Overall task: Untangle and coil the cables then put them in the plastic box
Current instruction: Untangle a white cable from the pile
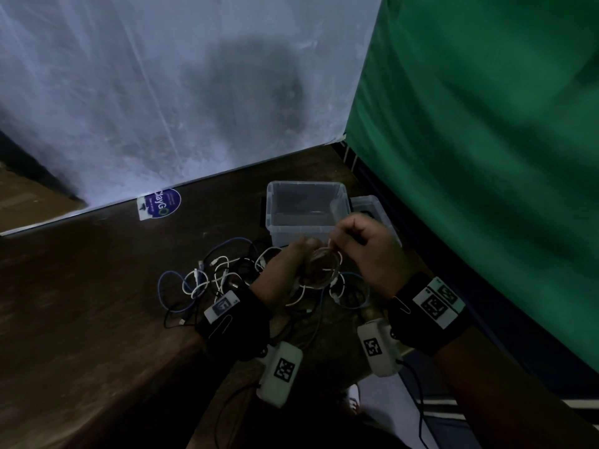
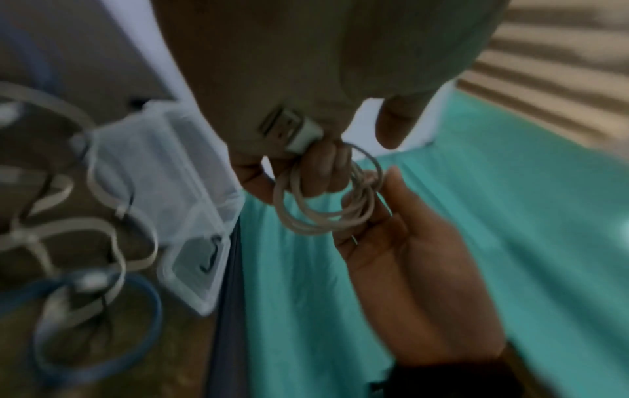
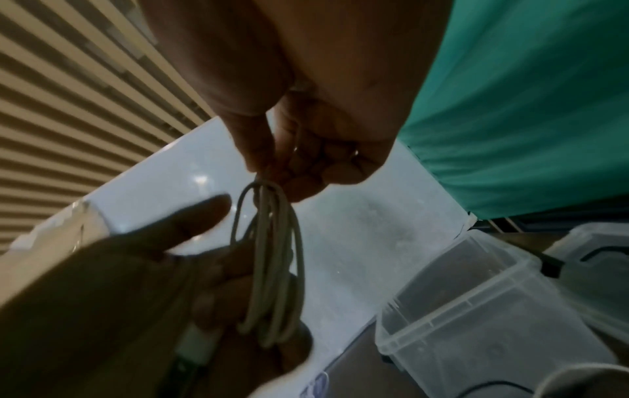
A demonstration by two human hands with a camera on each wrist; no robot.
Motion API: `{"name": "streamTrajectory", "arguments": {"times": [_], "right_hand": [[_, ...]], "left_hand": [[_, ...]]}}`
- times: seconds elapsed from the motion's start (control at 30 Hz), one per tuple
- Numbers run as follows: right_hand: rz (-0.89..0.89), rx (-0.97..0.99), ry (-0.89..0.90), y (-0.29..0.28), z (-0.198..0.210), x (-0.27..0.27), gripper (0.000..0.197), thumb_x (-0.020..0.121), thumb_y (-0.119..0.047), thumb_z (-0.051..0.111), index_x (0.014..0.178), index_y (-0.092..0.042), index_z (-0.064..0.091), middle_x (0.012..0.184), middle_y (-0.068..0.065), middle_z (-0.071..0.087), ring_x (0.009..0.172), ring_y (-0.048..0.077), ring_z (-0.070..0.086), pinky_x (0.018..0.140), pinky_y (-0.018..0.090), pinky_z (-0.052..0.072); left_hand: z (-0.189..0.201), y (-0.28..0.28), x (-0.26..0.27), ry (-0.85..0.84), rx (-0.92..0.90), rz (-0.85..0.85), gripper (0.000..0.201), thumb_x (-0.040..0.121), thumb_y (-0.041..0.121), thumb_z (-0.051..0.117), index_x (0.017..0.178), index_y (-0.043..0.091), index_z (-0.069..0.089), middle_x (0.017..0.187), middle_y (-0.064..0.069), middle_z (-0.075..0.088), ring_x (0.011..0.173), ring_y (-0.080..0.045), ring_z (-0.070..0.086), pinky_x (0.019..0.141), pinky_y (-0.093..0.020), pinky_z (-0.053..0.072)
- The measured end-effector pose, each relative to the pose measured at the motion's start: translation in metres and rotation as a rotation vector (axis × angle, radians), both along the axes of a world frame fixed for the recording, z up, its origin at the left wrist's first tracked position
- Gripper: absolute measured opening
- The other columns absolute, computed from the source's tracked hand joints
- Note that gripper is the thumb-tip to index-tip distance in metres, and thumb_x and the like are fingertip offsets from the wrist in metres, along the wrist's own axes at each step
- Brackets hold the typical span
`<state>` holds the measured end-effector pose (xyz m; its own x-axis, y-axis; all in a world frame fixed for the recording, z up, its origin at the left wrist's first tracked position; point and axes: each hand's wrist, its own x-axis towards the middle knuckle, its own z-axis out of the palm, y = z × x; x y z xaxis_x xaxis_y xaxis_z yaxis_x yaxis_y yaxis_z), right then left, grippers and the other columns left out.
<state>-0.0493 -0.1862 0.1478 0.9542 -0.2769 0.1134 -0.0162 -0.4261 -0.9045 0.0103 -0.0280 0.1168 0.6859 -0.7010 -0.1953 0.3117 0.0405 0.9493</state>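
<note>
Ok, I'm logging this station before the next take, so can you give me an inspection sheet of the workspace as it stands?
Surface: dark wooden table, a sticker near its far edge.
Job's things: clear plastic box, nothing seen inside; white cable coil held in front of it.
Clutter: second clear box behind, its contents unclear.
Grips: left hand holds the coil, with the USB plug at its fingers; right hand pinches the coil's top.
Cables: tangled pile of white, blue and black leads on the table.
Surroundings: white sheet behind, green cloth to the right.
</note>
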Motion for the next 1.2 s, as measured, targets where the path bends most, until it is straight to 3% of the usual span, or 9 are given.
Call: {"name": "streamTrajectory", "arguments": {"times": [0.13, 0.2, 0.4, 0.5, 0.67, 0.8, 0.9, 1.07, 1.2], "right_hand": [[-0.066, 0.08, -0.052, 0.003, 0.006, 0.006, 0.016, 0.094, -0.016, 0.062, 0.078, -0.015, 0.06, 0.068, -0.001, 0.06, 0.06, 0.006, 0.056, 0.056, 0.02, 0.046], [-0.091, 0.07, -0.06, 0.002, 0.003, 0.007, 0.018, 0.094, -0.017, 0.062, 0.077, -0.017, 0.058, 0.065, -0.005, 0.055, 0.057, 0.004, 0.051, 0.055, 0.02, 0.043], [-0.025, 0.144, -0.044, -0.005, 0.001, 0.004, 0.007, 0.092, -0.014, 0.065, 0.091, -0.02, 0.067, 0.081, -0.005, 0.068, 0.073, 0.004, 0.064, 0.068, 0.021, 0.051], [0.088, -0.045, -0.013, -0.012, 0.0, 0.0, 0.01, 0.089, -0.014, 0.069, 0.098, -0.01, 0.072, 0.089, -0.004, 0.071, 0.08, 0.0, 0.067, 0.071, 0.015, 0.053], [0.096, -0.284, -0.184, -0.022, -0.003, 0.004, 0.01, 0.086, -0.017, 0.074, 0.091, -0.009, 0.074, 0.084, -0.003, 0.072, 0.078, 0.005, 0.069, 0.073, 0.024, 0.057], [0.092, -0.227, -0.159, -0.022, 0.002, 0.009, 0.007, 0.087, -0.015, 0.072, 0.09, -0.008, 0.074, 0.079, -0.007, 0.071, 0.075, 0.003, 0.068, 0.072, 0.019, 0.055], [0.096, -0.23, -0.139, -0.022, 0.005, 0.012, 0.007, 0.087, -0.016, 0.072, 0.09, -0.01, 0.074, 0.08, -0.012, 0.069, 0.076, 0.003, 0.067, 0.071, 0.017, 0.053], [0.06, -0.127, -0.094, -0.024, 0.01, 0.012, 0.007, 0.087, -0.014, 0.072, 0.085, -0.021, 0.071, 0.071, -0.017, 0.069, 0.07, -0.003, 0.064, 0.064, 0.011, 0.048], [-0.007, -0.046, -0.13, -0.028, 0.01, 0.014, 0.006, 0.087, -0.014, 0.072, 0.083, -0.019, 0.073, 0.073, -0.005, 0.071, 0.068, 0.001, 0.064, 0.065, 0.019, 0.051]], "left_hand": [[0.004, -0.008, -0.004, 0.027, 0.056, -0.024, 0.038, 0.103, 0.028, 0.038, 0.123, 0.002, 0.056, 0.099, -0.017, 0.064, 0.091, -0.03, 0.062, 0.079, -0.035, 0.052], [0.002, -0.012, -0.007, -0.067, 0.049, -0.053, 0.035, 0.103, 0.023, 0.037, 0.116, -0.008, 0.049, 0.096, -0.021, 0.053, 0.087, -0.032, 0.053, 0.077, -0.04, 0.047], [-0.003, -0.009, -0.003, -0.22, 0.074, 0.001, 0.02, 0.102, 0.016, 0.04, 0.098, 0.005, 0.057, 0.084, -0.008, 0.057, 0.073, -0.015, 0.056, 0.065, -0.023, 0.049], [-0.005, -0.007, -0.003, -0.182, 0.054, -0.003, 0.02, 0.101, 0.017, 0.041, 0.103, 0.012, 0.06, 0.09, -0.008, 0.062, 0.08, -0.02, 0.06, 0.072, -0.032, 0.052], [-0.005, -0.003, -0.005, -0.104, 0.066, -0.133, 0.026, 0.101, 0.022, 0.043, 0.118, 0.031, 0.061, 0.122, -0.021, 0.059, 0.108, -0.037, 0.059, 0.096, -0.05, 0.047], [-0.003, -0.003, 0.005, -0.071, 0.039, -0.188, 0.029, 0.102, 0.018, 0.041, 0.126, 0.013, 0.056, 0.109, -0.019, 0.057, 0.095, -0.028, 0.055, 0.084, -0.037, 0.05], [-0.005, -0.006, 0.005, -0.178, 0.088, -0.128, 0.025, 0.101, 0.015, 0.043, 0.113, -0.004, 0.054, 0.08, -0.011, 0.054, 0.068, -0.014, 0.053, 0.065, -0.027, 0.047], [-0.002, -0.011, 0.003, -0.243, 0.104, -0.007, 0.015, 0.098, 0.015, 0.051, 0.09, 0.008, 0.062, 0.059, 0.011, 0.059, 0.053, 0.0, 0.052, 0.054, -0.017, 0.044], [0.003, -0.009, 0.004, -0.067, -0.016, -0.068, 0.028, 0.101, 0.016, 0.044, 0.117, -0.002, 0.058, 0.087, -0.002, 0.065, 0.078, -0.012, 0.06, 0.067, -0.022, 0.05]]}}
